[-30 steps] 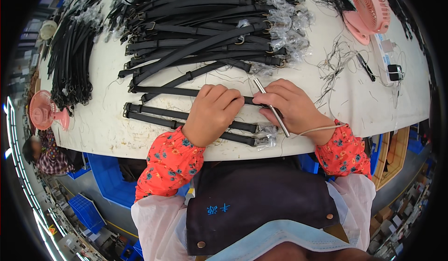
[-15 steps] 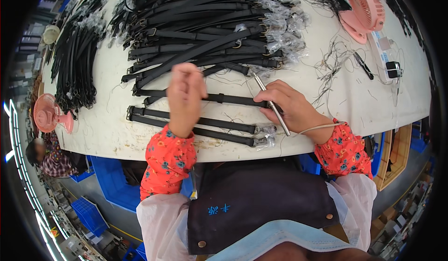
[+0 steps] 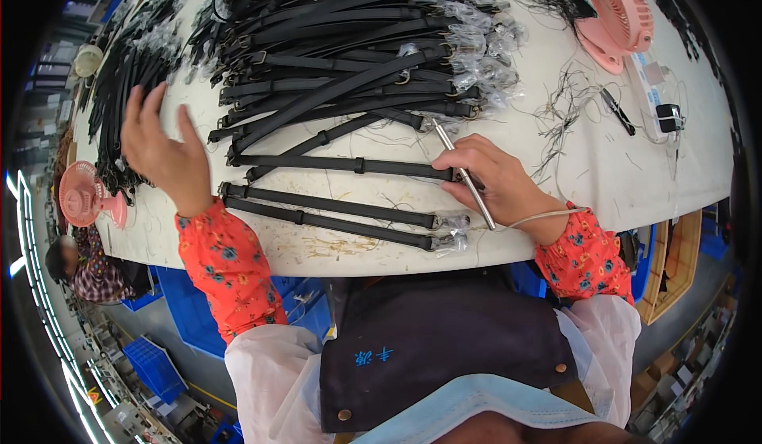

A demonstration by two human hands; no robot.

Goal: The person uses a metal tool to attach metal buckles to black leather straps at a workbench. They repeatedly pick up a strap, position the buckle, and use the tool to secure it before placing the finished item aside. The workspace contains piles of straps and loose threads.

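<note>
My right hand (image 3: pixel 496 184) grips a thin metal rod tool (image 3: pixel 464 176) with a white cord, its tip near the end of a black strap (image 3: pixel 349 165) lying across the white table (image 3: pixel 603 166). Two more black straps (image 3: pixel 325 215) with plastic-wrapped buckles lie closer to me. My left hand (image 3: pixel 163 150) is spread open with fingers apart at the left, hovering beside a bundle of black straps (image 3: pixel 119 87) and holding nothing.
A big heap of black straps (image 3: pixel 349 39) with clear-wrapped ends fills the far table. A pink fan (image 3: pixel 619 15) stands far right, another pink fan (image 3: pixel 83 198) at the left edge. Loose threads, a small black tool (image 3: pixel 617 112) and blue crates (image 3: pixel 190 309) below.
My left hand lifted off the near straps and swung far left, opening its fingers. My right hand stayed with the rod tool on the strap.
</note>
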